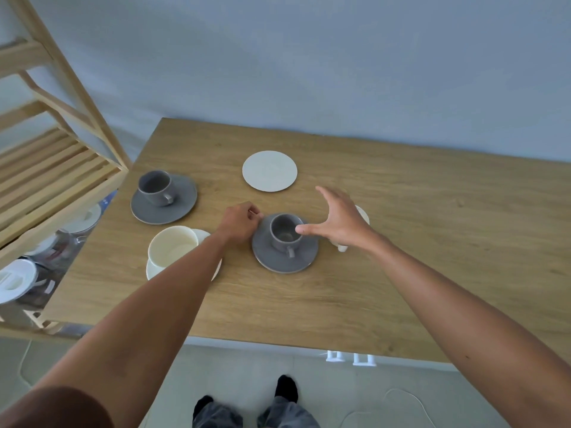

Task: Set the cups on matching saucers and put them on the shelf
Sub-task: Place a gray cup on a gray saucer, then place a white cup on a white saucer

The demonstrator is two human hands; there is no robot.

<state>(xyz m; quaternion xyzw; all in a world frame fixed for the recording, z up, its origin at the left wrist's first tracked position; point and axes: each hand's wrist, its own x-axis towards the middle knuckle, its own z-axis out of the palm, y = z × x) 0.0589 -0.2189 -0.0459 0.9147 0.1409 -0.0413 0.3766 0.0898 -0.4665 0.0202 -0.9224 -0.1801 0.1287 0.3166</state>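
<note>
A grey cup [285,233] stands on a grey saucer [284,257] in the middle of the wooden table [401,242]. My left hand [240,223] pinches that saucer's left rim. My right hand [340,220] hovers open just right of the cup, its thumb over the cup's rim. Behind this hand a white cup [363,216] is mostly hidden. A second grey cup [155,187] sits on its grey saucer [182,202] at the far left. A cream cup [172,246] rests on a white saucer [202,234] under my left forearm. An empty white saucer [269,170] lies farther back.
A slatted wooden shelf [52,168] stands to the left of the table, its corner post close to the far grey set. White and glass items [18,279] sit on a lower level. A blue wall is behind the table.
</note>
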